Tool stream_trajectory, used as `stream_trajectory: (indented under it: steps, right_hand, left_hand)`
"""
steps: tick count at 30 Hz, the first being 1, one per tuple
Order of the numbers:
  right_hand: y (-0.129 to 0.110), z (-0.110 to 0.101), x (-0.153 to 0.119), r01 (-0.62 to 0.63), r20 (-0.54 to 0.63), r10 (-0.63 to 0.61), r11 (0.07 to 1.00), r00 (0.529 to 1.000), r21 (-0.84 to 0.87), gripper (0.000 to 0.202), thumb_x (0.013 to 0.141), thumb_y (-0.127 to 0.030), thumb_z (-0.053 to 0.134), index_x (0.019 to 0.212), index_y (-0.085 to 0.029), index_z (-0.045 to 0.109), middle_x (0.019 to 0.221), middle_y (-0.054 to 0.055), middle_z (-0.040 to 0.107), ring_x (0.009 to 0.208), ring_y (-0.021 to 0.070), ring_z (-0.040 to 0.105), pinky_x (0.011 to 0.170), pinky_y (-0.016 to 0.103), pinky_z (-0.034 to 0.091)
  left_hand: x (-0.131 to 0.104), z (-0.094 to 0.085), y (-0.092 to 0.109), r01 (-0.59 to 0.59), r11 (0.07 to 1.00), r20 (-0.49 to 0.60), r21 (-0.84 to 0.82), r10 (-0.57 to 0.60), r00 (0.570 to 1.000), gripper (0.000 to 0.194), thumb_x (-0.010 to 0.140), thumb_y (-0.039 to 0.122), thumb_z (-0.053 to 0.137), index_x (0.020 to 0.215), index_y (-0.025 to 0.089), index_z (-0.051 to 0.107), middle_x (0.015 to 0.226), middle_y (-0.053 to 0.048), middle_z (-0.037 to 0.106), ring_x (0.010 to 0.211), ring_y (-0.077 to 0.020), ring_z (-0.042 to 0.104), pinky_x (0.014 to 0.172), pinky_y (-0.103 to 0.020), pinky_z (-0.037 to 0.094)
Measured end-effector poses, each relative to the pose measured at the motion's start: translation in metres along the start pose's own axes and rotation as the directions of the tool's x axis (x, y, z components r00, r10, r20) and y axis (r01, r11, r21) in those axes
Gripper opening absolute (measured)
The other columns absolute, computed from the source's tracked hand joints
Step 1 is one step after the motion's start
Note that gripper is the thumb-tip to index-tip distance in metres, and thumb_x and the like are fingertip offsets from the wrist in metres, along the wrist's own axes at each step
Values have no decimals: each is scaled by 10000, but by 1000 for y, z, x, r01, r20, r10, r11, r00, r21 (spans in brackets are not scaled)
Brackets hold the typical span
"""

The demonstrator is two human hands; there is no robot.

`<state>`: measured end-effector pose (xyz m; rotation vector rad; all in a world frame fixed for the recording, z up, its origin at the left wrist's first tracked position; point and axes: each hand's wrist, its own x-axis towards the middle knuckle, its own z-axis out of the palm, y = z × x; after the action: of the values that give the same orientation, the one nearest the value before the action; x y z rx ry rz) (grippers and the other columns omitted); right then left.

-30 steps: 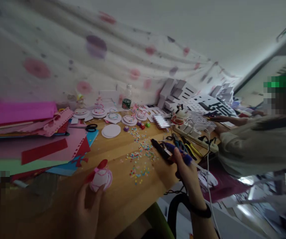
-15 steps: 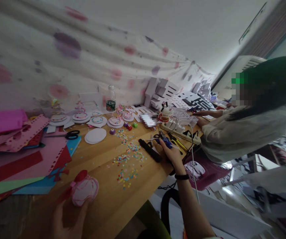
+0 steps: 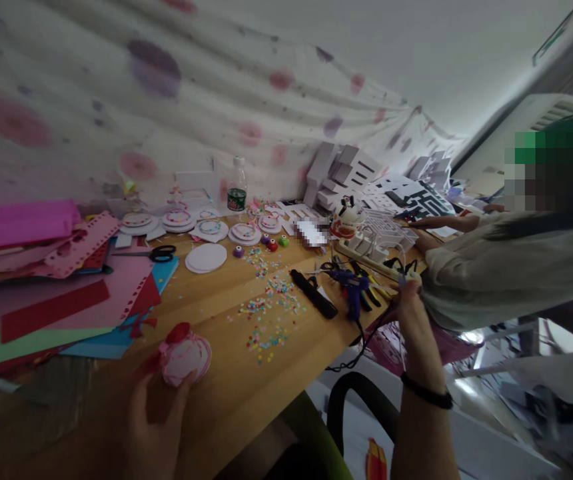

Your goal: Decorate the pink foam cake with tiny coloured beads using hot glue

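Observation:
My left hand point(image 3: 154, 417), low at the left, is closed on a round pink paper craft point(image 3: 185, 363) of stacked discs with a red piece on top. My right hand point(image 3: 415, 310) is at the table's right edge, beside the near end of a white power strip point(image 3: 386, 263). Its fingers look pinched together, but what is in them cannot be made out; a white cord hangs just below. A blue glue gun point(image 3: 351, 285) lies left of it, with yellow-and-black pliers point(image 3: 376, 292) between them. A black cylindrical tool point(image 3: 315, 295) rests farther left.
Coloured paper sheets point(image 3: 66, 300) and black scissors point(image 3: 159, 253) cover the left side. White discs point(image 3: 206, 257) and decorated discs point(image 3: 244, 233) stand behind scattered confetti dots point(image 3: 266, 343). A bottle point(image 3: 236, 187) is at the back. A co-worker's sleeve point(image 3: 486, 260) is close on the right.
My right hand has let go of the glue gun, which now lies on the table, and moved right to the power strip's end. My left hand still holds the pink craft. The view has shifted.

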<state>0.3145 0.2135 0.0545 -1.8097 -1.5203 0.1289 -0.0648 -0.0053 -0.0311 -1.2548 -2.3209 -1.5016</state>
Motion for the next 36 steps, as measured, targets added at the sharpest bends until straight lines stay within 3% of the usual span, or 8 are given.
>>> stream_trajectory:
  steps: [3,7,12,16,19,24,30,36]
  right_hand:
    - [-4,-3,-2,-42,11,42,999,999,1,1046,812,-861,22,1009,-91,703,962,250,687,995,393,637,839,499,473]
    - [-17,15,-10,-23,134,20,1000,991,20,926,754,-903,271,1024,-121,687,948,169,722,883,302,666,768,382,513]
    - [-18,20,-29,-125,131,148,977,980,-170,675,799,-752,450,912,-135,699,842,191,728,822,348,676,705,409,487]
    - [-15,24,-39,-191,189,264,924,946,-331,517,808,-654,559,863,-171,735,815,177,737,858,372,698,711,407,488]
    - [-16,31,-37,-200,240,307,901,921,-385,507,819,-637,574,871,-165,750,822,166,739,885,366,713,705,383,499]
    - [-18,31,-33,-181,293,306,905,906,-385,538,848,-650,512,801,-167,745,747,157,716,824,371,708,661,384,495]
    - [-27,34,-49,-124,197,214,914,957,-387,623,840,-686,524,993,-115,721,840,205,727,806,405,691,620,403,479]
    - [-34,45,-59,-54,196,164,881,967,-470,558,906,-575,526,1169,-105,672,971,232,732,893,413,697,658,411,494]
  left_hand:
    - [-4,1,-6,54,998,35,-29,-53,998,549,792,646,632,1126,210,635,1152,-144,713,1028,-331,681,939,-513,535]
    - [-7,1,-7,73,997,47,-38,-72,996,520,801,596,660,1149,211,627,1162,-140,715,1057,-326,681,950,-505,536]
    - [-8,1,-10,86,995,44,-45,-84,995,501,796,581,675,1130,211,630,1180,-146,711,1057,-324,685,922,-490,554]
    - [-7,2,-11,97,995,61,-2,-97,993,591,769,696,624,1095,204,652,1112,-143,735,1010,-335,700,907,-502,557]
    - [-7,2,-9,104,995,31,-2,-104,994,674,743,768,590,1070,181,656,1105,-174,730,1001,-354,701,926,-530,545]
    - [-6,5,-6,144,984,10,-108,-144,990,643,725,753,629,1025,185,647,1056,-165,742,993,-333,711,896,-501,569]
    - [-5,4,-3,124,987,-4,-99,-125,992,539,782,659,649,1022,177,643,1004,-157,744,948,-317,714,846,-492,579]
    - [-6,5,2,80,995,5,-60,-80,997,448,841,581,632,1050,185,647,1007,-142,738,948,-302,703,824,-471,578]
